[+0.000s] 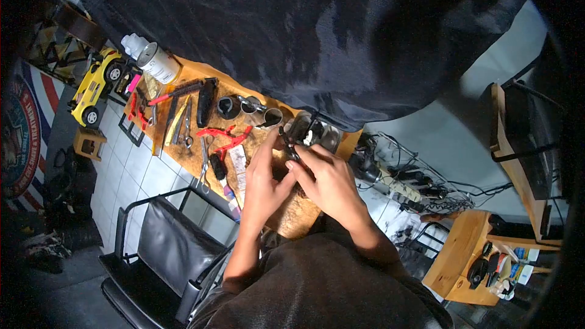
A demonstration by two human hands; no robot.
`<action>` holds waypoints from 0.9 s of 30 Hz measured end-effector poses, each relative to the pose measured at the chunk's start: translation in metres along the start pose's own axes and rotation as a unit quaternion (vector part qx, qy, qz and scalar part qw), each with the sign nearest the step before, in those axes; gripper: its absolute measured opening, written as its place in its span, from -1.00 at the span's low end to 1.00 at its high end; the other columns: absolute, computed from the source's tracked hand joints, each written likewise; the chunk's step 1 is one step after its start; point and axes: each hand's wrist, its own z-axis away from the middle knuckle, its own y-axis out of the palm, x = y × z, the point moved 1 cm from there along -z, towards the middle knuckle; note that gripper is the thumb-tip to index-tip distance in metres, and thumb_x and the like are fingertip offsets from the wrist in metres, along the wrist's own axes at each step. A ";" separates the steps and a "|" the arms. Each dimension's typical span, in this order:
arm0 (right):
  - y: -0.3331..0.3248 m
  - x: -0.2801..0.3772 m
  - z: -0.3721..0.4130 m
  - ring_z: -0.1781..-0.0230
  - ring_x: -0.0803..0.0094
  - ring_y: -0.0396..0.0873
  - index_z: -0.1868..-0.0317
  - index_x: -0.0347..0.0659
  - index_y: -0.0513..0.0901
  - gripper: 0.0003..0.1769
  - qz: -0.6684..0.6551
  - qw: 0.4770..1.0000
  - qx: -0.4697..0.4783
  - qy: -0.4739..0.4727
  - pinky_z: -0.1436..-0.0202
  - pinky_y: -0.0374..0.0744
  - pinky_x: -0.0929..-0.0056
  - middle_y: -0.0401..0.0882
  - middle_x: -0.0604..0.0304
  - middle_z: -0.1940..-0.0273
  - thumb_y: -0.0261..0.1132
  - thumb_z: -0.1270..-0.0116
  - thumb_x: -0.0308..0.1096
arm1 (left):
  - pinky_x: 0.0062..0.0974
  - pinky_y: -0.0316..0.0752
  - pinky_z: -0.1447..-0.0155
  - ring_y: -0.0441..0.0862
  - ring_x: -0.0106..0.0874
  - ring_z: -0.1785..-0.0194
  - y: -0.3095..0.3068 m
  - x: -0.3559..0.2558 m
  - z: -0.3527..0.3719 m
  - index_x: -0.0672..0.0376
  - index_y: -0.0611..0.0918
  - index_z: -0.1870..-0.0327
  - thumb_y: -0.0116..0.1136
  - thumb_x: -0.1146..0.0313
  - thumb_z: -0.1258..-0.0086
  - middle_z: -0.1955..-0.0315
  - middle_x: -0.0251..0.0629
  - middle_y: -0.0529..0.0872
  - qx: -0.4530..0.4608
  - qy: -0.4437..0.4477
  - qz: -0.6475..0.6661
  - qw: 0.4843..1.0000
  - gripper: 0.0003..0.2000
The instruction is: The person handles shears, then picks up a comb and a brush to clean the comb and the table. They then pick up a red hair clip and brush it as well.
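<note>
My left hand (264, 176) and my right hand (326, 181) are close together over the near end of a wooden table (298, 216). Between their fingertips is a small dark object (289, 144), too small to name, and the fingers of both hands are closed on it. Just beyond my hands stand several cups, one of them a metal cup (272, 117), and a metal tray (329, 137). Red clips (234, 140), scissors (205, 173), a black brush (217, 166) and a white comb (237, 161) lie left of my left hand.
Dark cloth (274, 36) hangs across the top. A white can (158, 64) and a yellow toy car (97, 88) are at the left. A black chair (177, 247) stands lower left. Tangled cables (414, 183) and a wooden cabinet (457, 256) are at the right.
</note>
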 end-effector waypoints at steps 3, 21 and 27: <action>0.004 -0.001 0.001 0.29 -0.05 0.57 -0.01 -0.38 0.55 -0.66 -0.026 1.000 0.008 -0.002 0.24 0.53 0.20 0.56 -0.10 0.25 0.24 -0.29 -0.35 | -0.29 0.39 -0.21 0.51 -0.02 -0.16 -0.002 0.004 0.003 0.32 0.34 -0.28 0.27 0.50 -0.12 -0.08 0.12 0.54 0.020 -0.043 0.030 0.998 -0.37; 0.006 0.001 0.011 0.60 0.32 0.58 -0.21 -0.33 0.44 -0.47 -0.065 0.998 0.021 0.016 0.48 0.48 0.44 0.56 0.03 0.50 0.32 -0.24 -0.38 | -0.47 0.51 0.16 0.63 -0.34 0.28 0.006 0.006 -0.001 0.23 0.43 -0.24 0.16 0.50 -0.29 0.03 0.00 0.63 -0.019 -0.074 0.109 0.991 -0.55; 0.007 -0.002 0.018 0.66 0.49 0.50 -0.23 -0.31 0.43 -0.45 -0.062 0.997 0.011 0.036 0.52 0.45 0.52 0.53 0.07 0.55 0.34 -0.23 -0.39 | -0.60 0.41 0.45 0.48 -0.57 0.55 0.001 0.000 0.000 0.22 0.38 -0.27 0.17 0.52 -0.28 0.08 -0.06 0.65 -0.030 -0.052 0.055 0.997 -0.50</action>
